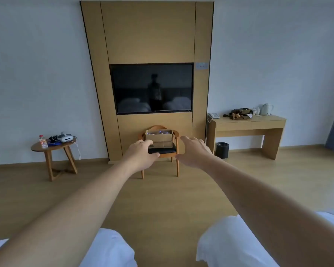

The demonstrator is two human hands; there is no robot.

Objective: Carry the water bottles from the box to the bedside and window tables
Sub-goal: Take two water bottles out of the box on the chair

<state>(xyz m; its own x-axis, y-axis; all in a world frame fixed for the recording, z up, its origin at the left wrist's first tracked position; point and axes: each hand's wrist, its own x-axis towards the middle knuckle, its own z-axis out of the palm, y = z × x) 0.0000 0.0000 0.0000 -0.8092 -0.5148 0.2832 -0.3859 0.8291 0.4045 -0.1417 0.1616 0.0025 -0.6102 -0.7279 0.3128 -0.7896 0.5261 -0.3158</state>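
Note:
A cardboard box [159, 139] stands on a wooden chair [162, 151] across the room, under the wall television. Bottle tops show faintly inside the box [159, 132]. Both my arms stretch forward toward it from a distance. My left hand [141, 156] is held out with relaxed fingers and holds nothing. My right hand [194, 152] is likewise spread and holds nothing. One water bottle [43, 141] with a red cap stands on the round wooden side table [52, 149] at the left.
A headset and cables [63, 138] lie on the round table. A desk [247, 126] at the right carries a phone, a kettle [266, 109] and clutter, with a black bin [222, 150] beside it. White bed corners [112, 247] flank a wooden-floor aisle.

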